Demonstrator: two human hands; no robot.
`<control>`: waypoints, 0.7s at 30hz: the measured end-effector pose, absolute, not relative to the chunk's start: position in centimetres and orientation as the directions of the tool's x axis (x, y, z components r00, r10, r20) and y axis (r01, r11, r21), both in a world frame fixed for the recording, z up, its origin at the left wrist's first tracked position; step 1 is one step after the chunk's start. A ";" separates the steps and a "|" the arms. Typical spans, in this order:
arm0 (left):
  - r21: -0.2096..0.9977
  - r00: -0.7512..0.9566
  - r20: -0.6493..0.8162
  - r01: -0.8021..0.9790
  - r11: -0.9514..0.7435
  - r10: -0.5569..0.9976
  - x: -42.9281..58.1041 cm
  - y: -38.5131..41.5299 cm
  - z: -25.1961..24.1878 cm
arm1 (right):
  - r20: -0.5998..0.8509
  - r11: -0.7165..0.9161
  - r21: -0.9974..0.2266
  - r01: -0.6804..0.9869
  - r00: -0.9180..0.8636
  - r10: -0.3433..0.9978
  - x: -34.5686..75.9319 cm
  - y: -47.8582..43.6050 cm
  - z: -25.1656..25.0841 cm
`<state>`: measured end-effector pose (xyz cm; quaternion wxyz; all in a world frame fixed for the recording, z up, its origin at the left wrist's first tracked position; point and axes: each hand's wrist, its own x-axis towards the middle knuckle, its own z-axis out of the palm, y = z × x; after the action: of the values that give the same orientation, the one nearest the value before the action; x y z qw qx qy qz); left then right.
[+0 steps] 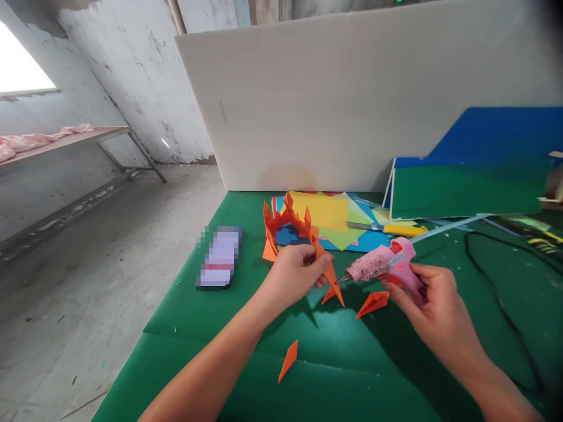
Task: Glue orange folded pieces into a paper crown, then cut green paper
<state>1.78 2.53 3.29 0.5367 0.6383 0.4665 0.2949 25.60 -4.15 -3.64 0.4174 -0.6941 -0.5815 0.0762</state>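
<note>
My left hand [303, 266] pinches an orange folded-paper crown [288, 214], whose pointed pieces stand up in a curve behind the fingers. One long orange point of it hangs down to the right of the hand. A pink glue gun [373, 264] is in my right hand [433, 299], its fingers wrapped round the handle and a red light glowing on its side. The metal nozzle meets or nearly meets the hanging orange point. Below the gun lies a folded orange paper piece [373, 303]. Nearer to me rests another orange piece [288, 360].
Coloured paper sheets [323, 211] lie behind the crown, with a yellow-handled knife [404, 230] across them. A phone [220, 258] lies at left on the green table [197, 357]. A black cable [501, 310] curves at right. Green board [466, 190] and white board [308, 99] stand behind.
</note>
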 end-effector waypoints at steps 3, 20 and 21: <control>0.961 0.388 -0.133 0.275 0.023 0.912 1.8 2.6 3.4 | 0.397 0.039 -0.659 0.751 0.303 0.866 25.7 -4.1 -3.6; 0.961 0.389 -0.176 0.266 0.073 0.904 1.7 2.6 3.6 | 0.461 0.091 -0.614 0.784 0.262 0.848 25.9 -4.1 -3.8; 0.962 0.391 -0.174 0.263 0.071 0.904 1.7 2.6 3.6 | 0.464 0.093 -0.614 0.784 0.263 0.846 25.9 -4.1 -3.8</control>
<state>1.65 2.64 3.61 0.5596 0.6185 0.4717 0.2860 25.88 -4.08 -3.81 0.4234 -0.6726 -0.6058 0.0367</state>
